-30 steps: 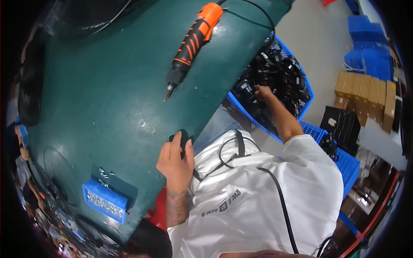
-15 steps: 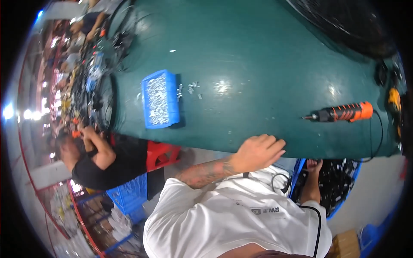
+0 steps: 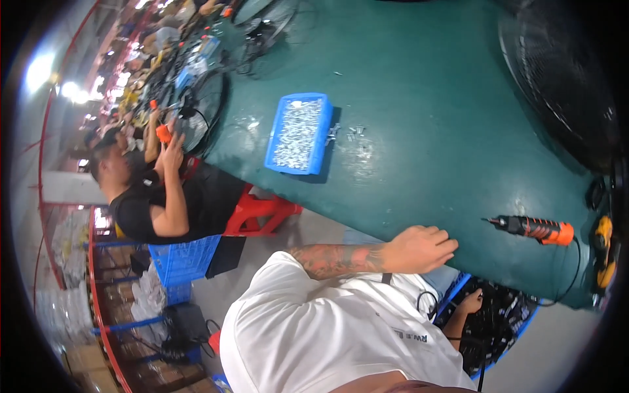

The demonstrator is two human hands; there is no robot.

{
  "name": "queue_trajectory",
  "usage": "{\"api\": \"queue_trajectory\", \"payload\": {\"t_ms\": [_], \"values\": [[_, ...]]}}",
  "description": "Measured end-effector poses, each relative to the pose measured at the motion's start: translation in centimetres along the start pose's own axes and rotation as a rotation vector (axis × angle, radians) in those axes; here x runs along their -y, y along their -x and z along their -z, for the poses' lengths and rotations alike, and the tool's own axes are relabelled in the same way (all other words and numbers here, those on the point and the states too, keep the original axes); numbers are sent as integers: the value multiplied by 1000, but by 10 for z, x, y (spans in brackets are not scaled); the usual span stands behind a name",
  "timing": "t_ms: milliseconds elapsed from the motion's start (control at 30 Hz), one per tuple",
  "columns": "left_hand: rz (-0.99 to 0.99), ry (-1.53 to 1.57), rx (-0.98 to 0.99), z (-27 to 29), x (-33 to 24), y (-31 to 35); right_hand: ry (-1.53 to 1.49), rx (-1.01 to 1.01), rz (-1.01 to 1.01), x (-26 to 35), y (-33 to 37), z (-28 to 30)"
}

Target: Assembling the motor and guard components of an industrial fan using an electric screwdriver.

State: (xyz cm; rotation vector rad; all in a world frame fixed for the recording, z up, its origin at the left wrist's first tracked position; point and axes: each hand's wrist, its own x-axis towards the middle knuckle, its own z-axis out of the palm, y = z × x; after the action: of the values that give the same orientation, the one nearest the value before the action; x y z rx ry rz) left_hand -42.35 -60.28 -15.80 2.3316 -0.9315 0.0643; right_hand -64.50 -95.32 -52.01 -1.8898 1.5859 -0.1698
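Note:
My left hand (image 3: 423, 249) rests at the near edge of the green table (image 3: 419, 164), its fingers curled and nothing visible in them. The tattooed forearm crosses in front of my white shirt. Down to the right, my right hand (image 3: 471, 301) is inside a blue crate (image 3: 517, 340) below the table edge, among black parts (image 3: 491, 327). Its fingers look bent; what they hold, if anything, is hidden. On the table, an orange and black electric screwdriver (image 3: 531, 227) lies right of my left hand, bit pointing left. Farther off stands a blue bin (image 3: 319, 160) full of small silver screws (image 3: 298, 134).
Several loose screws (image 3: 356, 133) lie beside the bin. A large black wire fan guard (image 3: 557, 85) takes up the far right, with a yellow and black tool (image 3: 603, 252) nearer. At left, a co-worker (image 3: 157, 203) sits near a red stool (image 3: 255, 213) and a blue crate (image 3: 183, 259).
The view has turned, so the table and bin sit farther right and tilted. My right hand is deeper in the crate. The co-worker has raised the hands with an orange object.

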Motion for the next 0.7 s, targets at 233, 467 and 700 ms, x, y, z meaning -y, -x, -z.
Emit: {"api": "queue_trajectory", "payload": {"t_ms": [233, 467, 700], "values": [[27, 119, 27, 9, 16, -6, -274, 357, 56, 113, 15, 129], [84, 279, 13, 13, 22, -9, 260, 721, 748, 310, 113, 299], [375, 1382, 396, 25, 20, -11, -1114, 1190, 1189, 393, 154, 219]]}}
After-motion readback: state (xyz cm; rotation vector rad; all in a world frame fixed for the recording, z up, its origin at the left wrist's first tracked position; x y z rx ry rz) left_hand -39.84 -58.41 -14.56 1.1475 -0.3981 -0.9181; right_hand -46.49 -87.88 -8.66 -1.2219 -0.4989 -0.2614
